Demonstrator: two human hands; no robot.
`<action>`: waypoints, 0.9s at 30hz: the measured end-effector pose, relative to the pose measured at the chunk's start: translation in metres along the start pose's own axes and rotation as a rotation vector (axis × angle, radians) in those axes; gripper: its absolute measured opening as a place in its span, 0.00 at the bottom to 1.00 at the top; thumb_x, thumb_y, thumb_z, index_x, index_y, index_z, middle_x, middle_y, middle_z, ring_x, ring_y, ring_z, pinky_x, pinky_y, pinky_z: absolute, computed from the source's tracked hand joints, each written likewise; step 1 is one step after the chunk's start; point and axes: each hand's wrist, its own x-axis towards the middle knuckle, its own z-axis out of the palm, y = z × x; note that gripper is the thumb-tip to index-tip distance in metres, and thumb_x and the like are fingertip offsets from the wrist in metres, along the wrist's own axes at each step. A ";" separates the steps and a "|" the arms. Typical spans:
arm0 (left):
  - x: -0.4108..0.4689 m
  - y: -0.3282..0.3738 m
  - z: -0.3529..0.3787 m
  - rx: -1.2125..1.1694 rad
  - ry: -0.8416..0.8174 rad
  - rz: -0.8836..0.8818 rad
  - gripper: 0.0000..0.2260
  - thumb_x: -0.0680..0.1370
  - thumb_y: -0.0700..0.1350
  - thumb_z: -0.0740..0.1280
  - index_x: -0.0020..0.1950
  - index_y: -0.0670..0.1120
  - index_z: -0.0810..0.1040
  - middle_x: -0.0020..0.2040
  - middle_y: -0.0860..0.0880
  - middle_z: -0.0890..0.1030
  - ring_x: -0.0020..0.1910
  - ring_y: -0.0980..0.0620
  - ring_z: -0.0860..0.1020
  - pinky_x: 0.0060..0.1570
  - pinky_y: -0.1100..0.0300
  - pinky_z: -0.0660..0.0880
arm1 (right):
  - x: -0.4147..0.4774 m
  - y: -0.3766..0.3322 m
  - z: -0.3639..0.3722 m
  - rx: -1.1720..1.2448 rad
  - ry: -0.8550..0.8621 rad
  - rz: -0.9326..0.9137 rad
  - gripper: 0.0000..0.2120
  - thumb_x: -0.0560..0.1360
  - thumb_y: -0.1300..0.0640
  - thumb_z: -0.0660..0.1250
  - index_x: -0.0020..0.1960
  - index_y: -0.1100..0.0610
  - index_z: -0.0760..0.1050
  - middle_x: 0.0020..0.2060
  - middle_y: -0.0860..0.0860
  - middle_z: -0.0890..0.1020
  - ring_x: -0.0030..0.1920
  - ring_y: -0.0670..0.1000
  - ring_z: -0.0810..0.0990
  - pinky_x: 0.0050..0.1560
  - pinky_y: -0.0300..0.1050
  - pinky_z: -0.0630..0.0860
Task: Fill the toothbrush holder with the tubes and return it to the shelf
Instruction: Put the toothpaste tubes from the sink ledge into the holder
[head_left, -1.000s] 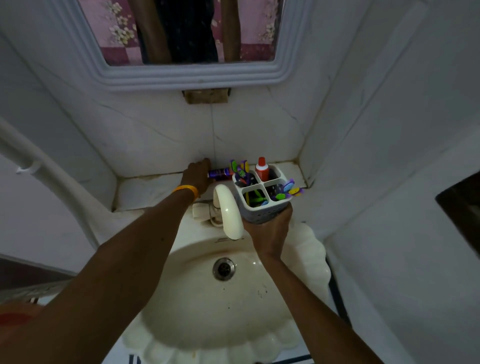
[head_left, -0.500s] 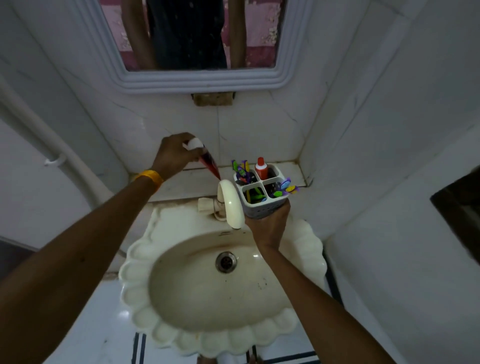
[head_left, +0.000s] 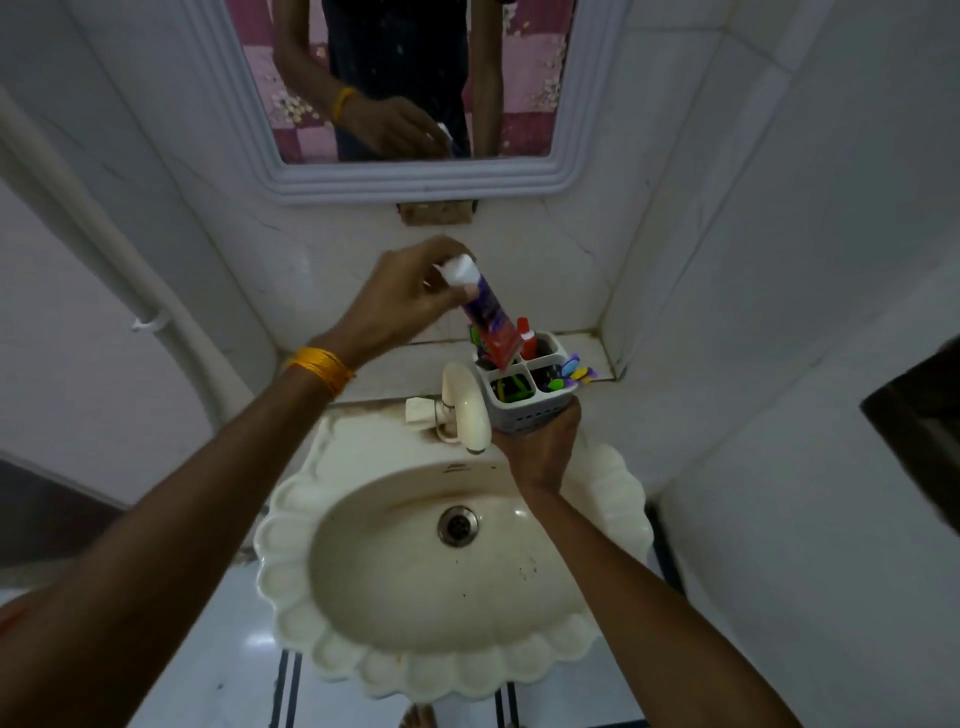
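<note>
Above the sink, the right hand grips the toothbrush holder from below — fingers mostly hidden behind it. The left hand pinches a purple tube near its white cap, its red end dipping into the holder's back-left compartment — how deep is unclear.

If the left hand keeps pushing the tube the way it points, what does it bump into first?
Probably the holder. The left hand aims the tube down at its back-left slot, where toothbrushes already stand, so it may touch those first. Depth is hard to judge.
</note>
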 end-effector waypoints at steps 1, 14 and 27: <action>-0.001 0.002 0.012 0.039 -0.041 0.012 0.15 0.77 0.46 0.69 0.62 0.44 0.75 0.58 0.46 0.80 0.50 0.51 0.80 0.47 0.62 0.78 | 0.000 0.000 0.000 -0.001 -0.002 -0.010 0.56 0.52 0.51 0.89 0.72 0.60 0.62 0.65 0.55 0.76 0.65 0.54 0.77 0.61 0.38 0.76; -0.006 -0.010 0.077 0.205 -0.260 -0.113 0.15 0.75 0.47 0.70 0.61 0.46 0.78 0.57 0.46 0.83 0.52 0.46 0.80 0.53 0.54 0.77 | 0.000 0.003 0.001 -0.040 -0.008 -0.037 0.58 0.52 0.50 0.88 0.73 0.61 0.62 0.64 0.56 0.75 0.65 0.55 0.76 0.59 0.38 0.77; 0.019 0.014 0.093 0.400 -0.434 -0.153 0.19 0.73 0.49 0.73 0.60 0.41 0.78 0.56 0.41 0.81 0.55 0.42 0.77 0.47 0.57 0.69 | 0.001 0.003 0.000 -0.054 -0.015 -0.112 0.55 0.52 0.50 0.87 0.71 0.63 0.65 0.61 0.57 0.76 0.60 0.51 0.77 0.54 0.22 0.69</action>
